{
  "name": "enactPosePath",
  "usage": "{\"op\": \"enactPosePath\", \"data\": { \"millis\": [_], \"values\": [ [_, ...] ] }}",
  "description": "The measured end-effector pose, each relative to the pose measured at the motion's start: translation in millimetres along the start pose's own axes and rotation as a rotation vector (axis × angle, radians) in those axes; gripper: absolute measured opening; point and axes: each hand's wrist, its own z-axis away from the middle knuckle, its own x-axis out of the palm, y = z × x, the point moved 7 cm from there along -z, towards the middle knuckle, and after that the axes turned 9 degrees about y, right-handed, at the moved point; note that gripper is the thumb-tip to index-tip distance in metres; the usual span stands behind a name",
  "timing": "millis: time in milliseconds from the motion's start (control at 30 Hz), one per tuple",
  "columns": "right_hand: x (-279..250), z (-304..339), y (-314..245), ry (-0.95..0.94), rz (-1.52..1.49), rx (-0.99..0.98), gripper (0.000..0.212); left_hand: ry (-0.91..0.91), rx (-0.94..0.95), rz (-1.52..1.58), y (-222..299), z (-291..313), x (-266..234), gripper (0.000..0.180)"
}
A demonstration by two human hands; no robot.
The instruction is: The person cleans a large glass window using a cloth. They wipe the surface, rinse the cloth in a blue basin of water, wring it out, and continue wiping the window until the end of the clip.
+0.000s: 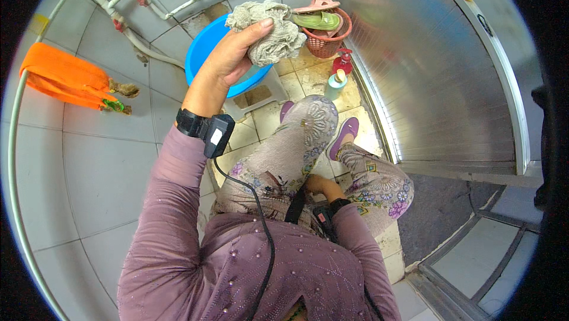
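A crumpled grey-green cloth (269, 31) is gripped in my left hand (237, 54), raised at the upper middle with the thumb pressed on top. Beneath that hand a blue basin (198, 60) rests on a pale plastic stool (267, 93); the hand and cloth hide part of the basin. My right hand (323, 186) is low between my knees, beside the patterned trousers (284, 167). Its fingers are mostly hidden, so what they hold, if anything, does not show.
A red basket (325, 47) with pink and green slippers stands beyond, with a red pump bottle (342, 60) and a pale pump bottle (335, 84) nearby. Orange cloth (65, 75) hangs on a rail at left. Pipes (142, 48) line the wall; a ribbed door panel (438, 78) stands right.
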Motion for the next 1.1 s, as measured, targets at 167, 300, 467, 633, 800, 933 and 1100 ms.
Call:
{"op": "enactPosePath", "data": {
  "millis": [167,300,467,633,800,933,1100],
  "values": [
    [17.8,1.1,19.5,0.100,-0.099,0.160,0.028,0.007,-0.033,-0.005,-17.9,-30.4,13.2,0.039],
    [31.4,-38.0,33.0,0.090,0.016,-0.117,0.036,0.107,-0.084,-0.201,-13.5,-73.3,10.8,0.040],
    [64.9,-31.2,29.9,0.036,-0.501,0.187,0.033,0.182,-0.072,-0.147,-30.4,-113.8,-0.3,0.041],
    [48.5,-36.5,12.8,-0.102,-0.553,0.250,0.035,0.159,-0.110,-0.209,-46.8,-163.1,-7.4,0.041],
    [19.9,-52.2,23.3,-0.151,-0.581,0.246,0.036,0.160,-0.088,-0.264,-57.3,-271.6,-0.2,0.043],
    [2.8,-58.7,37.2,-0.206,-0.587,0.234,0.038,-0.076,-0.150,-0.499,-77.8,-341.1,9.7,0.050],
    [-36.6,-52.1,56.7,-0.245,-0.541,0.225,0.040,-0.432,0.377,-1.262,-106.3,-368.9,49.6,0.060]
  ]
}}
